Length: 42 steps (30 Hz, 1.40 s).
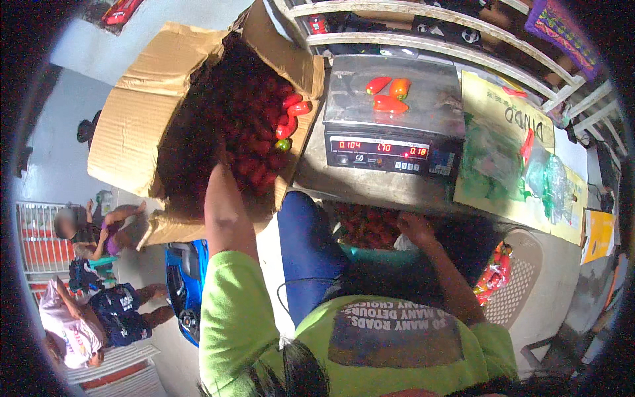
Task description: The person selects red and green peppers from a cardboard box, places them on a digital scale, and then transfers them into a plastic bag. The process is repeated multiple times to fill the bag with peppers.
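Note:
My left hand (221,153) reaches down into a large open cardboard box (135,129) of red peppers (291,109). Deep shadow hides its fingers. A green pepper (283,145) lies among the lit ones at the box's right side. Below the table edge, my right hand (415,229) is closed on a white, crumpled piece that looks like a plastic bag (402,242). It is beside a greenish container (370,254) of red peppers in my lap. Three orange-red peppers (391,104) rest on the plate of a digital scale (395,155) with a lit red display.
Right of the scale lie a yellow sheet (486,99) and clear-green plastic bags (552,182). A bag of peppers (495,274) sits on a beige chair (519,278). White metal railings (430,46) run behind. Two people and a blue toy car (187,291) are at the left.

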Tool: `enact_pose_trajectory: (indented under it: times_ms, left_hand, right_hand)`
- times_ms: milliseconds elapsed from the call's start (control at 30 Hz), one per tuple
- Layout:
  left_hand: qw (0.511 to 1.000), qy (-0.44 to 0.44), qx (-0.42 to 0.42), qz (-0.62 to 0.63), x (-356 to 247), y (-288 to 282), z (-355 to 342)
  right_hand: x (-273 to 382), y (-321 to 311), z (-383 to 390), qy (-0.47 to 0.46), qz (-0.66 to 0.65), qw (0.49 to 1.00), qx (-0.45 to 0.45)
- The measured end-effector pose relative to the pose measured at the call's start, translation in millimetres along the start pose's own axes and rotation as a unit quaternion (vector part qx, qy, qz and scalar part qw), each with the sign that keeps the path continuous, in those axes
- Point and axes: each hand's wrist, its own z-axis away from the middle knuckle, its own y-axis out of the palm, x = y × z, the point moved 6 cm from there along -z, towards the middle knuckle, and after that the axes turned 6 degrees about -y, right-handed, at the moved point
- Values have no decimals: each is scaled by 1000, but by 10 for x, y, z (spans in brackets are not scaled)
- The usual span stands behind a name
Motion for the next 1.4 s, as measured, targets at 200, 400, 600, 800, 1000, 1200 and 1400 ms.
enact_pose_trajectory:
  times_ms: [200,400,600,800,1000,1200,1400]
  left_hand:
    - [998,27,-15,-53,-38,281,195]
    - [996,45,-31,-76,132,520,409]
    - [987,68,-49,-137,132,674,427]
    - [821,360,-253,-363,-513,1162,1606]
    - [741,522,-170,-385,-284,1876,2098]
    - [802,487,-150,-311,10,1948,2395]
    - [806,406,-230,-363,202,1458,2442]
  right_hand:
    - [82,-43,-9,-46,-33,998,-9]
    - [101,-144,3,-30,-51,998,2]
    - [29,-68,-29,-51,-57,997,5]
    - [58,-76,-10,-30,-52,998,15]
    - [109,-68,-56,-35,-50,997,50]
    - [155,-124,-24,-19,-39,998,43]
    - [180,-118,-31,-29,-45,998,35]
